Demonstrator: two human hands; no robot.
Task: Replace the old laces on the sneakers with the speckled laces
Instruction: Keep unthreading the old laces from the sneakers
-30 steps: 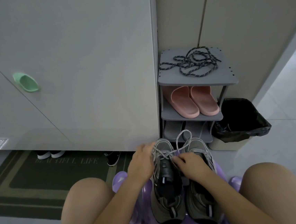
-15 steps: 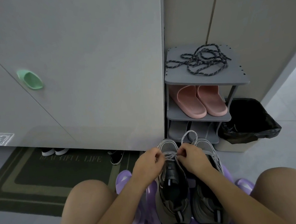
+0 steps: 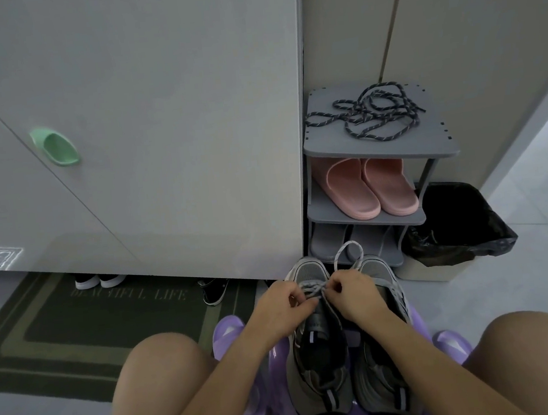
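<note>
Two grey sneakers stand side by side on a purple stool between my knees, the left sneaker and the right sneaker, toes pointing away. My left hand and my right hand pinch the old grey lace over the left sneaker's front eyelets. A loop of that lace stands up beyond my right hand. The dark speckled laces lie tangled on the top of the grey shoe rack.
Pink slippers and grey slippers fill the rack's lower shelves. A black-lined bin stands right of the rack. A large white cabinet rises ahead, with shoes under it. A green doormat lies at left.
Both hands have come together over the left sneaker's toe end, gripping the lace closer. The raised lace loop has shrunk. The view has shifted slightly.
</note>
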